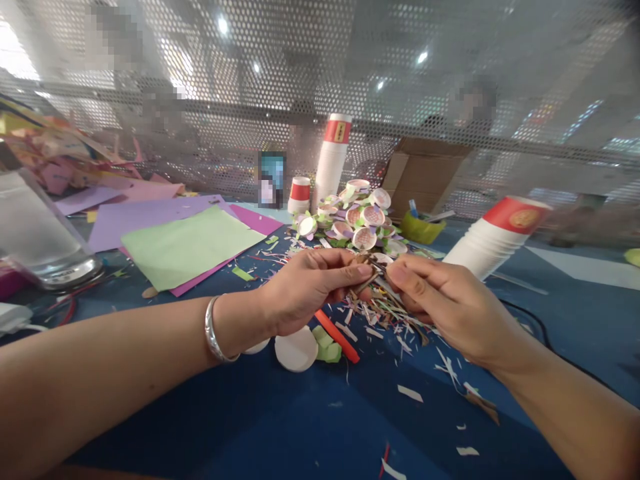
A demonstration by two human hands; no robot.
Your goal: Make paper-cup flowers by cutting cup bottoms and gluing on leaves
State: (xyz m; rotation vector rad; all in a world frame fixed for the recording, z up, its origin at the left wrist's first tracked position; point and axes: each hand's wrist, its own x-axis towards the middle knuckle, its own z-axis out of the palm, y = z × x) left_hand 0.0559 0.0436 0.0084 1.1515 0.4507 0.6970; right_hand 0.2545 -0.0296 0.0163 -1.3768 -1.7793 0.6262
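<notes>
My left hand (315, 283), with a silver bangle (214, 333) on the wrist, pinches a crumpled brown strip (369, 259) between thumb and fingers. Facing it, my right hand (445, 300) is closed with its fingertips at the other end of the same piece. Whether the strip is paper or dried leaf, I cannot tell. Under both hands lies a heap of thin paper shreds (385, 307). Below my left hand are a red-orange stick (340, 337), a white paper disc (296, 350) and light green paper pieces (327, 345).
Behind the hands are piled cut cup pieces (364, 239) and a tall cup stack (331, 163). Another cup stack (495, 233) leans at right, near a yellow-green bowl (423, 229). Coloured sheets (190, 243) and a clear glass (45, 227) stand left. A perforated screen (300, 67) closes the back.
</notes>
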